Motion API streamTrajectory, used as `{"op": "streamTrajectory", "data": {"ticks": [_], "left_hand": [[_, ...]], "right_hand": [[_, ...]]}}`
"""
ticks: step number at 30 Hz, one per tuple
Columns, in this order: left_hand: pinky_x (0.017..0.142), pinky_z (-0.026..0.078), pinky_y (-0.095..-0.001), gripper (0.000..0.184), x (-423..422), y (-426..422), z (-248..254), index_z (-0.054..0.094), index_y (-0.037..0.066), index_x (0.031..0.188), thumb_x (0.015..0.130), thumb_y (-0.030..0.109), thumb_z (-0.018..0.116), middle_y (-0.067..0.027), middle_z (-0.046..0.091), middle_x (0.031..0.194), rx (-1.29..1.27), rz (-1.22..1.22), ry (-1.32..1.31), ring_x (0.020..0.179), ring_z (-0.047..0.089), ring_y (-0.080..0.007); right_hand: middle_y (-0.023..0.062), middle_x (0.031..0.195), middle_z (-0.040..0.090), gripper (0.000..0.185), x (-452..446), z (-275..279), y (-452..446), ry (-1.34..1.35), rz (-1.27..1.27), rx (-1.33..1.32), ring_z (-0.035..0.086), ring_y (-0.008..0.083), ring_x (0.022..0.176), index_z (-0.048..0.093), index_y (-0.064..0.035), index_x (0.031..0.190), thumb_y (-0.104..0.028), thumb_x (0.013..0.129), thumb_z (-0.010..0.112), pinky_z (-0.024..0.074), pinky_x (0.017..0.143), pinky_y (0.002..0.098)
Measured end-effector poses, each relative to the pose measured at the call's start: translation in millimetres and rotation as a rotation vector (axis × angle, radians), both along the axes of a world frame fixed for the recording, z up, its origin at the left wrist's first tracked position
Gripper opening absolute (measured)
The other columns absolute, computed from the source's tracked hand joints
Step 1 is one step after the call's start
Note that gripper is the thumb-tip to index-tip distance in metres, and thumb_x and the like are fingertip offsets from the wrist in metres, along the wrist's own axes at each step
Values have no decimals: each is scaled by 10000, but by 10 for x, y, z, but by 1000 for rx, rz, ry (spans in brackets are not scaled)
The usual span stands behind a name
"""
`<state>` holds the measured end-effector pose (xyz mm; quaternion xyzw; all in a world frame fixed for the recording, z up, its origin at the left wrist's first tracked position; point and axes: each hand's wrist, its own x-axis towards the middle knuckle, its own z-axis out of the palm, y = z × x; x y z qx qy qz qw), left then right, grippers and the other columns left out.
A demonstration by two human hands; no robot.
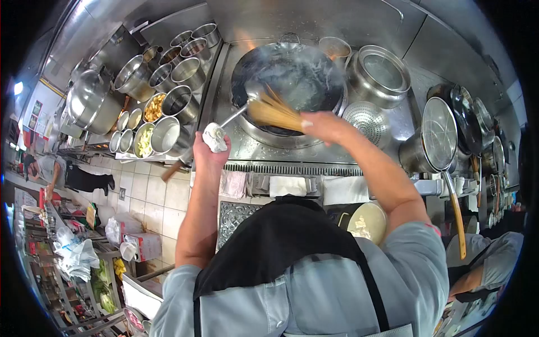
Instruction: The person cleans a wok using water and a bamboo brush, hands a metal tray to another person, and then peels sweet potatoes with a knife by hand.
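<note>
A large dark wok (247,67) with steaming water stands on the stove in front of me. My right hand (328,128) is closed around the end of a bamboo wok brush (273,114), whose bristles fan out over the wok's near-left edge. My left hand (209,156) is closed around a ladle (232,116) with a bunched white cloth (215,137) at the grip. The ladle's metal shaft points up toward the brush, and its wooden end sticks out below my hand. Its bowl is near the wok's left rim, partly blurred against the bristles.
Several metal pots and food containers (165,135) stand left of the stove. To the right are a lidded steel pot (387,73), a perforated strainer (366,124) and a wooden-handled mesh skimmer (439,135). Flames show behind the wok. Other people are at the far left and right.
</note>
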<state>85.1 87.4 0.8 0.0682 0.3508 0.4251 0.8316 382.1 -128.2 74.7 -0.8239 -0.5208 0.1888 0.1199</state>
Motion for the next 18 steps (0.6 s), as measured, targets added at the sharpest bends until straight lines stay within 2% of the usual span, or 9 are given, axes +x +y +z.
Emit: {"op": "streamTrajectory", "data": {"ticks": [1,4,7,8,9,10,14,16,18], "left_hand": [[817,506,-406,490,-26,67,-79,619,108,1199,1117,493,327,-52,683,1102,-23,11,-53,995,616,-236],[807,506,-410,525,-97,94,-61,615,99,1201,1115,513,304,-63,669,1121,-14,25,-42,988,605,-245],[812,521,-413,526,-87,55,-60,611,96,1189,1121,500,280,-67,674,1081,2,-3,8,969,609,-252],[813,523,-416,529,-62,54,-36,612,96,1186,1121,502,278,-68,678,1068,0,0,-3,961,612,-254],[815,525,-419,532,-48,60,-18,613,97,1183,1120,504,276,-70,682,1054,-1,9,-18,953,616,-256],[815,528,-419,539,-86,66,22,619,96,1167,1120,509,276,-74,692,1032,-39,29,-30,945,625,-256],[835,521,-440,571,-425,203,-136,623,95,1219,1107,554,303,-70,692,1115,-6,65,-39,983,622,-271],[819,524,-434,584,-375,173,-70,623,95,1215,1105,563,291,-70,694,1095,10,50,7,963,624,-269],[800,528,-428,587,-383,92,-35,625,98,1210,1105,565,286,-71,695,1079,0,32,32,943,627,-267]], "right_hand": [[196,1228,722,604,-4,-21,-11,4,69,-192,736,345,977,515,-195,1527,-396,966,615,558,949,425],[218,1297,678,512,39,521,-116,18,-2,38,662,413,1165,593,-191,1449,-392,979,565,514,1032,478],[210,1281,689,550,-191,378,84,159,-83,300,672,410,1148,566,-180,1482,-408,981,578,527,1017,468],[204,1286,688,542,-135,37,196,61,65,289,669,409,1154,568,-180,1480,-421,994,564,528,1013,466],[188,1323,677,542,-155,-6,240,110,97,-60,661,400,1182,561,-188,1490,-426,1002,557,516,1036,461],[190,1333,672,555,-98,-9,204,98,54,-98,661,389,1193,554,-187,1497,-426,996,566,513,1044,450],[194,1346,670,599,261,230,107,42,34,68,645,366,1245,540,-192,1509,-448,971,604,505,1064,410],[199,1320,683,610,44,205,165,184,-30,185,691,368,1140,544,-181,1506,-448,962,613,525,1029,406],[174,1254,722,607,-41,125,233,267,-4,-70,742,327,822,562,-148,1494,-435,961,614,592,845,394]]}}
